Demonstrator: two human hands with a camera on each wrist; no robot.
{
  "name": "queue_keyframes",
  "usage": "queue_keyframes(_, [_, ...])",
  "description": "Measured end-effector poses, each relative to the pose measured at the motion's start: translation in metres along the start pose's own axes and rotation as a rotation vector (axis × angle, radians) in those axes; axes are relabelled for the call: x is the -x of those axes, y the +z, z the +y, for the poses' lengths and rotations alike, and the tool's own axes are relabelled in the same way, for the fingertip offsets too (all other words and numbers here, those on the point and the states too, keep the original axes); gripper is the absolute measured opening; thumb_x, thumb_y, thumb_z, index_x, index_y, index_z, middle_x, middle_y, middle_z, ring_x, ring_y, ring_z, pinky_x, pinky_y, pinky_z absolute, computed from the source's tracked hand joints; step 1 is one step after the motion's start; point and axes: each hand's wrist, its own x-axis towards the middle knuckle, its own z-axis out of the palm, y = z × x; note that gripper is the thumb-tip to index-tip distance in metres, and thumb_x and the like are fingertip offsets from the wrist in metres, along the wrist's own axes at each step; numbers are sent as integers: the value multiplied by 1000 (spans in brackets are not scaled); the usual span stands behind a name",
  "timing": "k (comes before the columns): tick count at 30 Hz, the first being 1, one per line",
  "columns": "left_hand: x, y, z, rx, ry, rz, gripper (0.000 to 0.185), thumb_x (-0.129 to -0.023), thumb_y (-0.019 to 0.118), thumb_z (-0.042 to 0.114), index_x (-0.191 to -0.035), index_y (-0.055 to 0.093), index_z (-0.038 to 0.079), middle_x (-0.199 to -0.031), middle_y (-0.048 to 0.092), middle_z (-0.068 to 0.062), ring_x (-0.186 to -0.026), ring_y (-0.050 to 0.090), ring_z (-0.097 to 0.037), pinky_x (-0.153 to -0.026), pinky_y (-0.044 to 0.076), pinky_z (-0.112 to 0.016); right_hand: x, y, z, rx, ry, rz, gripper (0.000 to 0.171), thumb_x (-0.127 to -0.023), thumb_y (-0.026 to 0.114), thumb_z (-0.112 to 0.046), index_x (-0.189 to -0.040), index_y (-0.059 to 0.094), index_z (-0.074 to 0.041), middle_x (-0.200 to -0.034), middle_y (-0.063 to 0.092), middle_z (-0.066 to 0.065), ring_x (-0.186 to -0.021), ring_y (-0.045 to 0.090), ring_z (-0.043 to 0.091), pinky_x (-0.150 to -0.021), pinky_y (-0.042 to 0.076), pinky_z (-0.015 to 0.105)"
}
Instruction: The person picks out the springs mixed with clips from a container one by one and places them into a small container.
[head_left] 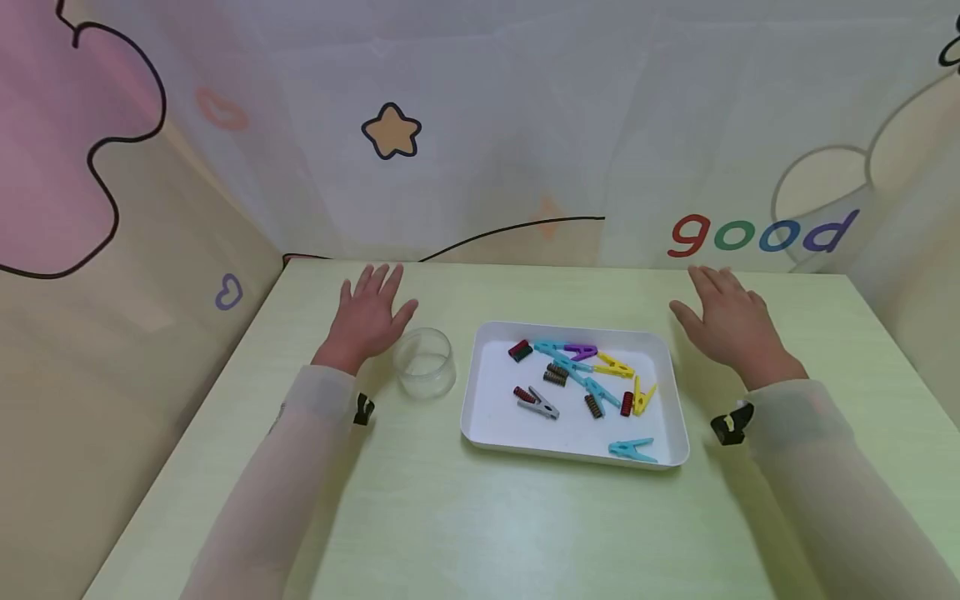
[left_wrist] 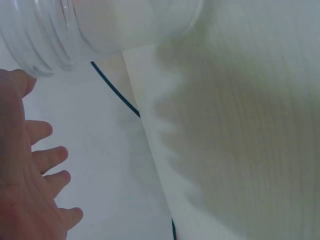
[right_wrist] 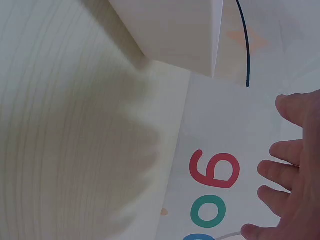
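Observation:
My left hand [head_left: 367, 317] is held over the table with its fingers spread, just beside a clear round jar [head_left: 424, 367]. The jar's threaded rim [left_wrist: 42, 40] shows near the thumb in the left wrist view. On the other side, my right hand [head_left: 731, 325] hovers with fingers extended, holding nothing, to the right of a white tray [head_left: 480, 417]. Inside the tray lie light-blue clothespin pieces [head_left: 632, 450], yellow ones [head_left: 617, 367], a purple one [head_left: 581, 350] and a grey one [head_left: 540, 406]. Several small coil springs [head_left: 593, 406], dark and red, are scattered among them.
The pale wooden table [head_left: 525, 525] meets a printed cloth backdrop [head_left: 510, 125] along its far edge. The jar stands left of the tray. Black wrist mounts [head_left: 731, 423] hang beneath the sleeves.

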Motion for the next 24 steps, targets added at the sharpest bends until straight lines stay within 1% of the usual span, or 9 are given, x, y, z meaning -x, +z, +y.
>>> queue_keyframes(10, [8, -2, 3, 11, 8, -2, 69, -101, 34, 51, -156, 16, 11, -160, 19, -18, -150, 8, -37, -116, 6, -63, 5, 1, -2, -21, -3, 2, 79, -99, 40, -51, -153, 12, -1, -155, 18, 31, -144, 9, 50, -109, 13, 71])
queue_keyframes(15, [11, 0, 3, 23, 12, 0, 70, -101, 33, 52, -155, 16, 11, -160, 20, -17, -150, 9, -36, -116, 7, -63, 8, 2, -3, -36, 12, 4, 83, -98, 41, -55, -154, 11, -3, -154, 19, 31, -142, 15, 51, -107, 17, 71])
queue_keyframes(18, [12, 2, 2, 32, 15, -1, 70, -101, 32, 53, -155, 16, 11, -160, 21, -17, -150, 9, -36, -117, 7, -62, 11, 2, -3, -47, 28, -11, 86, -96, 39, -60, -155, 10, -4, -154, 18, 31, -140, 18, 52, -107, 18, 71])
queue_keyframes(24, [14, 1, 3, 49, 7, -7, 70, -101, 33, 52, -155, 17, 10, -160, 22, -17, -150, 10, -36, -117, 7, -62, 17, -1, -2, -67, 39, -54, 92, -93, 33, -68, -155, 8, -5, -154, 15, 32, -139, 17, 54, -105, 18, 72])
